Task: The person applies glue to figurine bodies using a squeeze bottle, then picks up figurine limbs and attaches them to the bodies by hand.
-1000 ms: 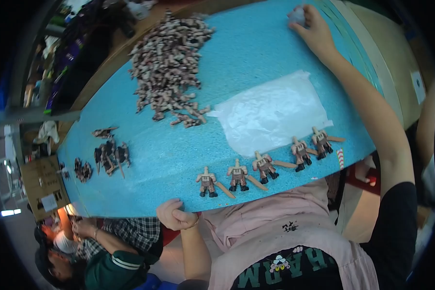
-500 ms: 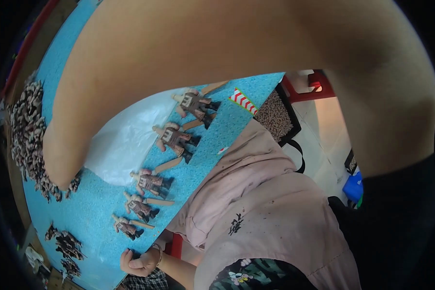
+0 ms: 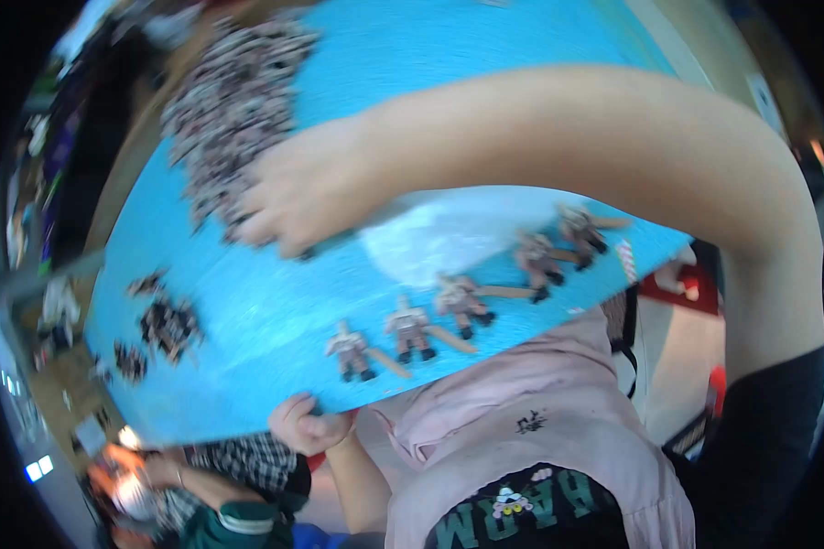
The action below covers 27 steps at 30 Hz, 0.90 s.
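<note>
My right hand [image 3: 307, 188] reaches across the blue table from the right and lies at the lower end of a heap of small brown-grey figure parts [image 3: 233, 101]. Its fingers are blurred by motion, and their tips are partly lost among the pieces. At the near table edge my left hand [image 3: 309, 424] is closed, thumb over curled fingers; what it holds, if anything, is hidden. Above and right of it, several toy figures [image 3: 407, 329] with brownish bodies and dark boots lie in a slanting row along the edge, with flat wooden sticks [image 3: 508, 292] between or beside them.
Under my right forearm a clear plastic sheet [image 3: 430, 242] lies on the blue tabletop [image 3: 256, 311]. Small clusters of dark parts [image 3: 168, 328] sit at the left. Another person's orange-lit hand [image 3: 119, 467] shows at the lower left. A red stool [image 3: 682, 288] stands beyond the right edge.
The view has swung, so the table and the figure row look turned and lie lower right. My right arm no longer covers the upper view, and its hand now shows at the heap.
</note>
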Motion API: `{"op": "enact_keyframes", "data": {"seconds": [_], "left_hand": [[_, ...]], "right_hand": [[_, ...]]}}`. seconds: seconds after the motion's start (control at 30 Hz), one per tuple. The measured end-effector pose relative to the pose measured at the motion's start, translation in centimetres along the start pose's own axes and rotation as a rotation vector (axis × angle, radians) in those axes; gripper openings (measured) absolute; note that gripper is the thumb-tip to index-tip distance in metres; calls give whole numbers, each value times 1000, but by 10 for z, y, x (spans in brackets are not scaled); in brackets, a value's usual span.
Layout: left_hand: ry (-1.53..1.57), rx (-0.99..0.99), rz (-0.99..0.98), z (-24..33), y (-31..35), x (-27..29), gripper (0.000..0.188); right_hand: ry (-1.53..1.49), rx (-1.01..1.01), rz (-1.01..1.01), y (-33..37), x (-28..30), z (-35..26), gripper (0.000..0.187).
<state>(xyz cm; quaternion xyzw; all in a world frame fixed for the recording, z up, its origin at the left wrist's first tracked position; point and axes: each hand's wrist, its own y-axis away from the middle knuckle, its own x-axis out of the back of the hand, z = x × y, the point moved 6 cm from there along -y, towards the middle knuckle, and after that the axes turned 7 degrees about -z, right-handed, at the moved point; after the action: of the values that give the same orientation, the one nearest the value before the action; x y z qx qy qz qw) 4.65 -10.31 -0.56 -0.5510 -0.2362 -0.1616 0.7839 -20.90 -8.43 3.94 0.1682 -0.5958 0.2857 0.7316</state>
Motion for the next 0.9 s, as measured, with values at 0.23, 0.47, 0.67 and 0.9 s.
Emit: {"op": "enact_keyframes", "data": {"seconds": [0.23,0.47,0.67,0.9], "left_hand": [[-65,42,-71,-4,-2,15,29],[-63,37,-71,-6,-5,15,29],[-48,51,-69,-8,-2,16,26],[-52,24,-41,-7,-3,14,22]], "right_hand": [[-287,-128,141,-22,5,14,13],[-792,-646,459,62,40,15,23],[-896,-1209,111,150,35,-17,19],[-847,-1224,188,156,19,-32,12]]}}
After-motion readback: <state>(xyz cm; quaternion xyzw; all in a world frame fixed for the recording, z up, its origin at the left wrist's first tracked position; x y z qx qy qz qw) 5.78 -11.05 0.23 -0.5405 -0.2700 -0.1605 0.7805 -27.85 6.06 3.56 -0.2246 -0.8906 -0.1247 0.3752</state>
